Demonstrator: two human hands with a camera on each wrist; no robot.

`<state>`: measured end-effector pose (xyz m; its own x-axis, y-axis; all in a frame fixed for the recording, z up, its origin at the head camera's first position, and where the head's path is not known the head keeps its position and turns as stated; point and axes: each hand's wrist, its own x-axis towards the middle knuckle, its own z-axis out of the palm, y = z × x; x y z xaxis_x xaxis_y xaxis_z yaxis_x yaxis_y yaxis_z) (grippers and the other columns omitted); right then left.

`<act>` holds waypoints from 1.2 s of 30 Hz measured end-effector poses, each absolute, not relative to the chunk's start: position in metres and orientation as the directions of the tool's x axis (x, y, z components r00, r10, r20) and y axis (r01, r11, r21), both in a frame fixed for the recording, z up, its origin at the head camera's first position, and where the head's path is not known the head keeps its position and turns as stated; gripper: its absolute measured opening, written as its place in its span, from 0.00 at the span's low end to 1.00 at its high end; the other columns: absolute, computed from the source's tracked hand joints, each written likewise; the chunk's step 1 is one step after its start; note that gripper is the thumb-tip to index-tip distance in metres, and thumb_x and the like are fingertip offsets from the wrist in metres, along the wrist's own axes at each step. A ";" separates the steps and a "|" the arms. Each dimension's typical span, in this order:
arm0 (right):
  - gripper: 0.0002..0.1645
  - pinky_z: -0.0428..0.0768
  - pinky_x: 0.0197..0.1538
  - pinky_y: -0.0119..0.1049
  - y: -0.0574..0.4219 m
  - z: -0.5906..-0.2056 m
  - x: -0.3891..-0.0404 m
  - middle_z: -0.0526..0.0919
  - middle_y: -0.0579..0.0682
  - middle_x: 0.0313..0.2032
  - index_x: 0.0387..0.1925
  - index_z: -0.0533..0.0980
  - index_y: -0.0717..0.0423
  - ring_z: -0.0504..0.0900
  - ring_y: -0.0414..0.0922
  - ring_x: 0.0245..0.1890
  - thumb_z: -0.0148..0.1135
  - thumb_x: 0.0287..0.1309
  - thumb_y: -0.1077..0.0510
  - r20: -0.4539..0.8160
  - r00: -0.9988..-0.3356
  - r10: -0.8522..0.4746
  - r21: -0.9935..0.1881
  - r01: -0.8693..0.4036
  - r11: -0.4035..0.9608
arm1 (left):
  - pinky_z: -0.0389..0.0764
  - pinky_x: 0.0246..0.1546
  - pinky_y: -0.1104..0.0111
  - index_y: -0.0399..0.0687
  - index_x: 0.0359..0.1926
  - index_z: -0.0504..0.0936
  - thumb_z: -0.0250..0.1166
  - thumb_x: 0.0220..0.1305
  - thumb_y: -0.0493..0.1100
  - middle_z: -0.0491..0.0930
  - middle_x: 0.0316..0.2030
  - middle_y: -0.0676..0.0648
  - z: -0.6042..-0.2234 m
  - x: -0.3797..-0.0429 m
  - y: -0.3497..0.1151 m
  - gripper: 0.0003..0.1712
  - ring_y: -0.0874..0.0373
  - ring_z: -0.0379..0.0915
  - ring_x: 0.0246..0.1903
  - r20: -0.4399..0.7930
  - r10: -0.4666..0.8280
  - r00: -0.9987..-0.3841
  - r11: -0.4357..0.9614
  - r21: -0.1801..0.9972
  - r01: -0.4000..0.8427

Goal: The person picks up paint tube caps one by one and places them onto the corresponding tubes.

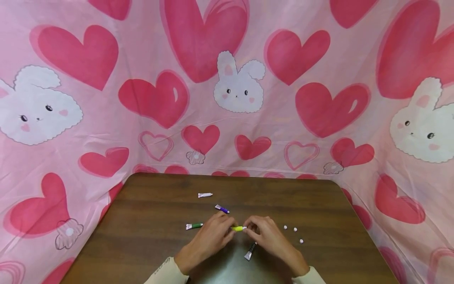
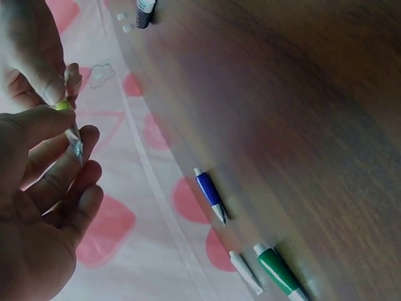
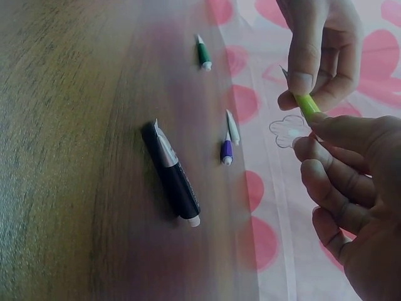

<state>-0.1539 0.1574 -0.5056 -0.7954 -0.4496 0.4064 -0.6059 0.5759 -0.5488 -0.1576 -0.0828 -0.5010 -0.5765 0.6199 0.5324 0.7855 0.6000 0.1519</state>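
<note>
Both hands meet over the table at a small yellow paint tube (image 1: 237,228). My left hand (image 1: 214,233) pinches its body between thumb and fingers, and the silvery crimped end (image 2: 76,147) sticks out in the left wrist view. At the nozzle end, the thumb and fingertips of my right hand (image 1: 268,235) pinch the tip, which they largely hide. A black paint tube (image 1: 250,251) lies just below the right hand. Left of the left hand is a green paint tube (image 1: 194,226), its white threaded nozzle bare in the left wrist view. A purple paint tube (image 1: 222,208) lies beyond the left hand.
A white paint tube (image 1: 205,195) lies farther back on the brown wooden table (image 1: 152,252). Three small white caps (image 1: 295,229) sit to the right of the right hand. Pink cloth (image 1: 283,122) with hearts and rabbits hangs around the table's back and sides.
</note>
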 end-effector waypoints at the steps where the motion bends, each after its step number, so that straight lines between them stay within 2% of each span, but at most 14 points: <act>1: 0.04 0.73 0.39 0.30 0.157 -0.506 -0.154 0.83 0.31 0.27 0.37 0.85 0.45 0.75 0.24 0.29 0.76 0.66 0.57 0.409 -0.794 -0.450 -0.544 -0.608 0.579 | 0.80 0.48 0.65 0.54 0.42 0.85 0.77 0.67 0.44 0.86 0.37 0.58 -0.501 -0.157 -0.083 0.08 0.60 0.78 0.44 0.530 0.621 -0.578 0.601 0.152 0.785; 9: 0.04 0.75 0.38 0.31 0.157 -0.505 -0.152 0.86 0.32 0.29 0.37 0.86 0.44 0.75 0.25 0.30 0.72 0.70 0.57 0.438 -0.773 -0.460 -0.511 -0.635 0.580 | 0.81 0.49 0.65 0.54 0.43 0.86 0.77 0.68 0.44 0.86 0.38 0.58 -0.499 -0.156 -0.083 0.08 0.60 0.79 0.45 0.511 0.619 -0.597 0.607 0.171 0.776; 16: 0.08 0.72 0.35 0.27 0.157 -0.505 -0.153 0.77 0.30 0.25 0.35 0.85 0.46 0.72 0.26 0.29 0.67 0.75 0.57 0.437 -0.770 -0.465 -0.505 -0.638 0.582 | 0.82 0.50 0.65 0.54 0.43 0.86 0.77 0.68 0.44 0.87 0.38 0.57 -0.497 -0.156 -0.083 0.07 0.60 0.80 0.46 0.518 0.614 -0.595 0.603 0.177 0.778; 21: 0.03 0.75 0.32 0.25 0.157 -0.505 -0.152 0.82 0.32 0.26 0.41 0.85 0.51 0.75 0.24 0.28 0.72 0.71 0.57 0.420 -0.789 -0.449 -0.583 -0.613 0.532 | 0.82 0.50 0.65 0.54 0.43 0.86 0.77 0.68 0.44 0.87 0.38 0.58 -0.497 -0.156 -0.084 0.07 0.60 0.80 0.46 0.515 0.612 -0.600 0.605 0.184 0.775; 26: 0.10 0.79 0.31 0.28 0.157 -0.503 -0.152 0.85 0.36 0.27 0.43 0.82 0.52 0.77 0.26 0.27 0.76 0.64 0.64 0.414 -0.789 -0.454 -0.635 -0.608 0.477 | 0.81 0.48 0.65 0.53 0.43 0.86 0.77 0.68 0.43 0.87 0.37 0.58 -0.496 -0.155 -0.084 0.07 0.60 0.79 0.45 0.523 0.607 -0.599 0.598 0.196 0.777; 31: 0.08 0.81 0.32 0.31 0.158 -0.501 -0.151 0.84 0.37 0.28 0.39 0.82 0.51 0.77 0.27 0.29 0.75 0.65 0.63 0.391 -0.801 -0.453 -0.639 -0.591 0.492 | 0.81 0.48 0.67 0.53 0.43 0.86 0.77 0.69 0.43 0.87 0.37 0.59 -0.496 -0.155 -0.084 0.07 0.61 0.79 0.45 0.528 0.604 -0.597 0.593 0.203 0.779; 36: 0.04 0.79 0.33 0.29 0.160 -0.503 -0.150 0.84 0.35 0.28 0.38 0.83 0.50 0.77 0.26 0.29 0.74 0.68 0.59 0.392 -0.800 -0.454 -0.618 -0.595 0.514 | 0.81 0.47 0.67 0.54 0.43 0.86 0.77 0.69 0.43 0.87 0.37 0.59 -0.495 -0.153 -0.083 0.07 0.61 0.79 0.45 0.522 0.603 -0.603 0.601 0.200 0.774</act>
